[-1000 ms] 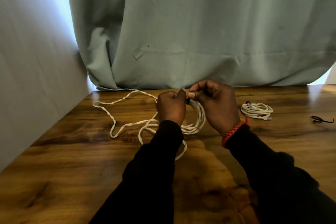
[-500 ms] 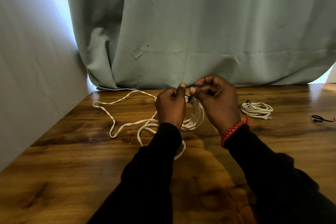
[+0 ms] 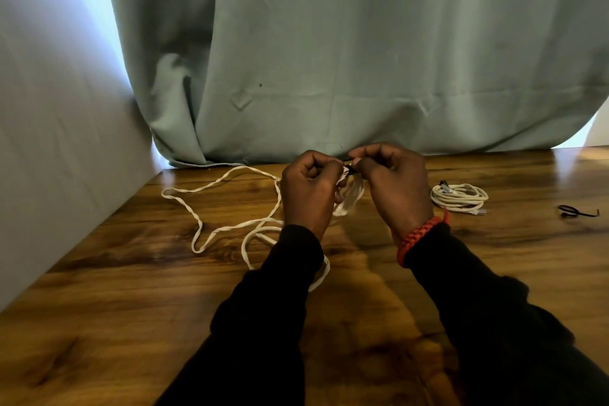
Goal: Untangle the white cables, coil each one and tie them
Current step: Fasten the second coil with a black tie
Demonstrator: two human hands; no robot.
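My left hand (image 3: 309, 189) and my right hand (image 3: 393, 186) are raised side by side over the wooden table (image 3: 131, 290), fingers curled. Between them hangs a coil of white cable (image 3: 351, 199); both hands pinch a small black tie (image 3: 350, 170) at its top. The coil is mostly hidden behind my hands. A loose white cable (image 3: 197, 217) trails in loops across the table to the left and under my left forearm. A second white cable coil (image 3: 459, 197), bound, lies flat to the right of my right hand.
A spare black tie (image 3: 576, 211) lies on the table at the far right. A grey-green curtain (image 3: 329, 59) hangs along the table's back edge. A pale wall (image 3: 49, 142) borders the left side.
Both hands have risen slightly with the coil and drawn closer together. My left index finger, raised half a second ago, has curled back down onto the tie.
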